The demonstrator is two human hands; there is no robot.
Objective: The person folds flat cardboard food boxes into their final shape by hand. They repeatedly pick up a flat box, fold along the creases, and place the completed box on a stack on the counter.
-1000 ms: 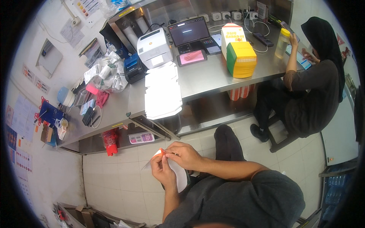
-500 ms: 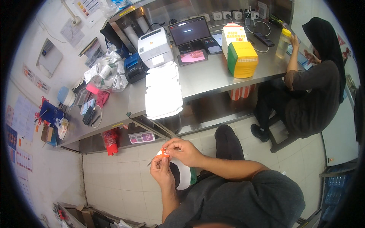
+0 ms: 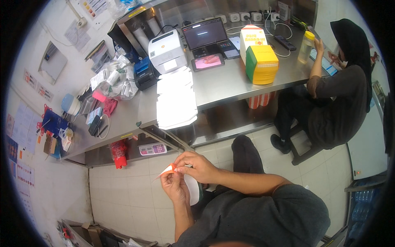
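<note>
While a curved white sheet with a green edge (image 3: pixel 192 190) shows close to the person's body, both hands are pinching a small orange-and-white paper piece (image 3: pixel 168 168) before it, the left hand (image 3: pixel 175 187) from below, the right hand (image 3: pixel 197 166) at its right end. Beyond, a stainless-steel table (image 3: pixel 224 85) carries stacked flat white cutouts (image 3: pixel 177 101) and, behind them, a boxy white printer (image 3: pixel 168 53).

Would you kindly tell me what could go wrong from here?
The small orange-and-white piece might slip or crease if the grip of the left hand or right hand shifts, since both pinch it with the fingers. The white sheets seem to reach past the front edge of the counter, so a bump might knock them down.
</note>
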